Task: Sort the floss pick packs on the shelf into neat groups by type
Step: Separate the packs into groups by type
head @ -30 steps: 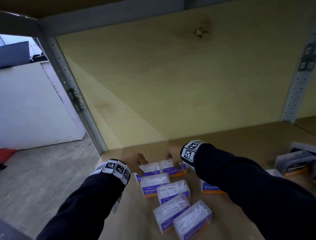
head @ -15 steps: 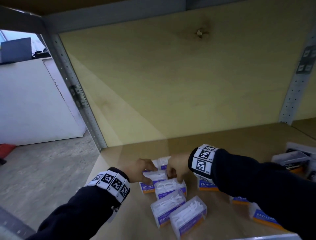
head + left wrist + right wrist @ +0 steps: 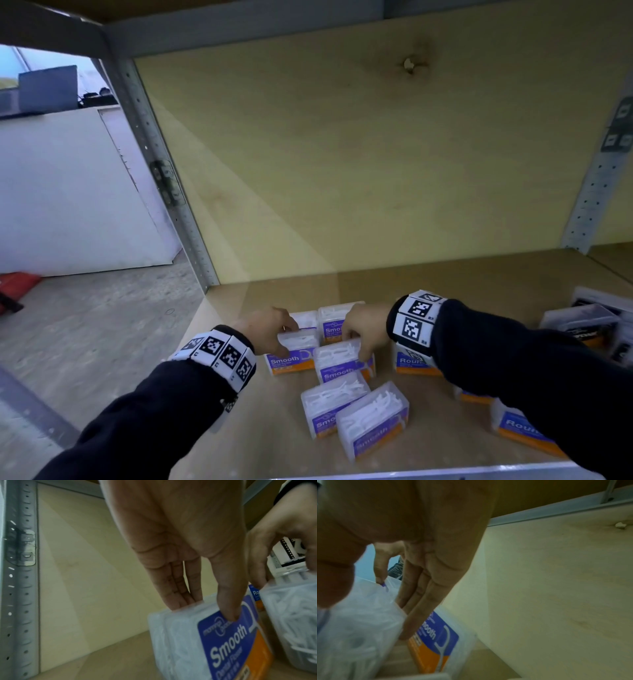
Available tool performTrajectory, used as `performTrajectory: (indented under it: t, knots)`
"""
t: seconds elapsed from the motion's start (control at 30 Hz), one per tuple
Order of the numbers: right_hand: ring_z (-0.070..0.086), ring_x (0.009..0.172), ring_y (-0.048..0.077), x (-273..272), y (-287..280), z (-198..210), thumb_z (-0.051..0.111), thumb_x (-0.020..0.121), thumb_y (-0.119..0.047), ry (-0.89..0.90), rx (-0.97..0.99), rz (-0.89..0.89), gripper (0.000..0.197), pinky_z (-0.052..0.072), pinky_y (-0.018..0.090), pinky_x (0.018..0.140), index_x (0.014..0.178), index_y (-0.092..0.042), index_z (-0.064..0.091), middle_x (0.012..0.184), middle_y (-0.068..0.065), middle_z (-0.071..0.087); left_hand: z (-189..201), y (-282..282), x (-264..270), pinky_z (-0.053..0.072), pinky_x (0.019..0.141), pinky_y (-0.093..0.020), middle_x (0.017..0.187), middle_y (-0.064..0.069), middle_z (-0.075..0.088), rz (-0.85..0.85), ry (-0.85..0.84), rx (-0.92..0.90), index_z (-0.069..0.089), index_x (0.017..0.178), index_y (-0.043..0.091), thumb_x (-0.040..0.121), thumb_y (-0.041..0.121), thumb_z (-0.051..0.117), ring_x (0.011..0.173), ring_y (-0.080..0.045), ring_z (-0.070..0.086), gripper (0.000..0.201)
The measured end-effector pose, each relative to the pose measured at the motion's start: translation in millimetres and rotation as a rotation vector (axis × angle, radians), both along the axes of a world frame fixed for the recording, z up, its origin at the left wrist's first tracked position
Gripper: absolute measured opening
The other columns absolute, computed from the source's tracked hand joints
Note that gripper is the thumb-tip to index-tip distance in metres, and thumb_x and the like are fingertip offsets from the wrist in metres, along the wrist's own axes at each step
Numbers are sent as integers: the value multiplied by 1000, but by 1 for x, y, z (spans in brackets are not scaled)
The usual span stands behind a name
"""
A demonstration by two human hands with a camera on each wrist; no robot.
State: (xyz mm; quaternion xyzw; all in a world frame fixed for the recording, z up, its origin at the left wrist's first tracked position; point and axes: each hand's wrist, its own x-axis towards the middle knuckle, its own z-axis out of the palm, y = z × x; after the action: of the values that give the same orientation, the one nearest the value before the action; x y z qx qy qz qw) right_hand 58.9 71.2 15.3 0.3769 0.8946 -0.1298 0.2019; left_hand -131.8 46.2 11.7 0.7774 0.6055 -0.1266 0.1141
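Both hands are holding Smooth floss pick packs on the wooden shelf.

The left hand is pinching a Smooth pack at the left of the cluster, fingers behind it and thumb on its blue label, its grip closing on the box. Just to its right, the right hand is gripping a second Smooth pack, thumb and fingers curling over its clear top. Two more Smooth packs are lying nearer the front edge, tilted, and others are standing behind. Round packs are lying to the right, partly under the dark sleeve; dark-labelled packs are sitting at far right.
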Motion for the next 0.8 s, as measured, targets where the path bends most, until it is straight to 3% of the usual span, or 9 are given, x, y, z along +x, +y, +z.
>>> performTrajectory:
  t: [0.13,0.3,0.43,0.53,0.57,0.63,0.7,0.8]
  knots:
    - [51,79,20,7,9,1,70,79,-16,-6,32,-70,36,40,28,63,109,3,66,110,21,69,-2,0,0,44,97,-30,132,-9,53,21,-30,4,51,133,15,83,19,66,119,-22,52,53]
    - [51,83,20,12,12,0,70,79,-18,-30,59,-125,41,40,28,68,113,3,63,114,18,67,-2,2,4,41,97,-29,134,-8,51,-12,-5,17,49,135,16,85,20,65,120,-22,50,53]
    - [48,80,21,5,9,-3,71,77,-15,-68,61,-95,33,33,25,51,103,5,64,87,11,55,-4,2,7,41,98,-29,135,-7,50,-28,13,27,48,136,16,85,20,64,121,-22,50,53]
    - [48,78,22,-3,8,-3,70,77,-11,-86,95,-90,34,34,25,50,104,8,65,85,16,54,-6,1,8,42,98,-31,134,-7,49,-38,55,40,48,135,16,85,20,63,121,-23,51,52]
    - [48,76,22,-5,10,-2,70,77,-10,-73,100,-94,30,33,25,48,101,8,65,86,19,56,-6,1,8,43,97,-31,134,-8,49,-38,64,46,49,134,16,85,21,63,120,-23,51,52]
    - [46,64,21,-9,12,0,68,78,-8,-73,137,-96,13,28,24,44,75,-1,58,74,13,52,-7,2,8,43,97,-31,133,-9,50,-38,73,65,49,134,16,85,21,62,119,-24,52,51]
    - [36,51,16,-11,17,-4,67,78,-6,-64,148,-94,33,26,22,42,58,-10,41,61,4,41,-8,2,7,44,96,-32,132,-9,51,-32,56,70,50,133,15,85,20,63,118,-25,53,51]
    - [40,57,18,-12,20,-7,68,78,-7,-76,144,-97,22,26,21,43,71,-7,47,66,6,43,-9,3,4,46,95,-33,129,-9,53,-11,0,75,54,130,15,83,18,65,114,-25,55,49]
